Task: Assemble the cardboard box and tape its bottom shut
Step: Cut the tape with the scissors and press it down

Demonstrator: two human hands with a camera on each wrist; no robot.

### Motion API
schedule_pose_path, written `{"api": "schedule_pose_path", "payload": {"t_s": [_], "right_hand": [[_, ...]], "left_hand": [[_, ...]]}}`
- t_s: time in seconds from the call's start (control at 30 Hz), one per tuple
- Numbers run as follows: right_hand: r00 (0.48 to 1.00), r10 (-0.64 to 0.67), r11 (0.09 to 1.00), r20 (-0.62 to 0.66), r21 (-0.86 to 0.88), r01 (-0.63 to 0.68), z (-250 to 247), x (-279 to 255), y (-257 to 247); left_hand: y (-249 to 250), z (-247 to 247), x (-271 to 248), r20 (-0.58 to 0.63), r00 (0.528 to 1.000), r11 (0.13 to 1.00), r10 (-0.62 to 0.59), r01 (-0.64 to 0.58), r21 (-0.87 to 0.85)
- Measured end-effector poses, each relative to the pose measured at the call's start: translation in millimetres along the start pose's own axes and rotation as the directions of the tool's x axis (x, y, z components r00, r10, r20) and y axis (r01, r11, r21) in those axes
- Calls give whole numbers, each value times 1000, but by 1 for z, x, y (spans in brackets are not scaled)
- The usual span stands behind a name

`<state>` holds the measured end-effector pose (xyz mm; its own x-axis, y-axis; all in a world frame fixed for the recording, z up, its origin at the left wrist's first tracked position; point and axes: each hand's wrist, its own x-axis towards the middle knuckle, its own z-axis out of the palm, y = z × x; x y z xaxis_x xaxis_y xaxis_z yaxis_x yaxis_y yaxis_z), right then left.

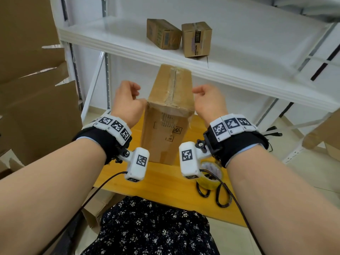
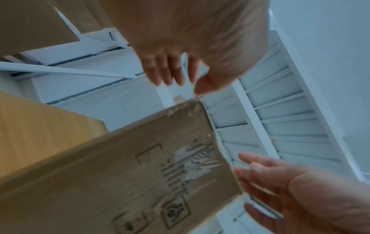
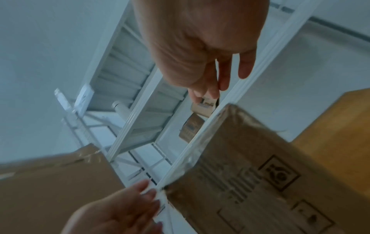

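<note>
Nearest, a dark flowered skirt (image 1: 154,229) fills the bottom of the head view, and just past it runs the front edge of a yellow wooden table (image 1: 161,183). A roll of tape (image 1: 209,176) lies on the table at the right, partly hidden behind the right wrist camera, with black scissors (image 1: 217,196) just beside it, their loops hanging near the table edge.

Both forearms reach forward, marker bands round the wrists. Between them the box (image 1: 165,129) stands tall on the table, printed symbols on the face toward us, its upper end folded shut with clear tape along the centre seam.

The left hand (image 1: 127,102) hovers at the box's upper left corner, fingers loosely curled, nothing in them; whether the thumb brushes the cardboard I cannot tell. The right hand (image 1: 207,102) hangs at the upper right corner, fingers relaxed and slightly bent, also holding nothing. The wrist views are blurred, but both show loose, spread fingers beside the box edge.

Farther back a white shelf (image 1: 114,39) crosses above the box, and two small boxes (image 1: 179,36) sit on it close together. Flattened cardboard (image 1: 31,85) leans at the far left.
</note>
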<state>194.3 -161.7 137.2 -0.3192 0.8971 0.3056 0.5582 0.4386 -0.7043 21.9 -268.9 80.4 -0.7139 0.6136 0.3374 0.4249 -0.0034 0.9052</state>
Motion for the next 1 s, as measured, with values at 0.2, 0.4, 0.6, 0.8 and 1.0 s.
{"api": "schedule_pose_path", "payload": {"t_s": [0.2,0.4,0.6,0.8,1.0], "right_hand": [[986,152,988,71,7,-153,-5,-10,40],[973,162,985,167,38,-170,4,-20,68],[982,-59,994,182,99,41,-1,-22,65],[986,-117,990,118,86,107,7,-18,69],[981,-142,990,135,39,138,19,-20,84]], "left_hand": [[55,14,-15,32,933,910,359,-358,209],[72,48,-15,479,854,880,202,-373,294],[79,56,-6,559,826,825,73,-365,432],[76,59,-3,540,839,837,62,-339,430],[76,60,0,537,841,845,64,-332,419]]}}
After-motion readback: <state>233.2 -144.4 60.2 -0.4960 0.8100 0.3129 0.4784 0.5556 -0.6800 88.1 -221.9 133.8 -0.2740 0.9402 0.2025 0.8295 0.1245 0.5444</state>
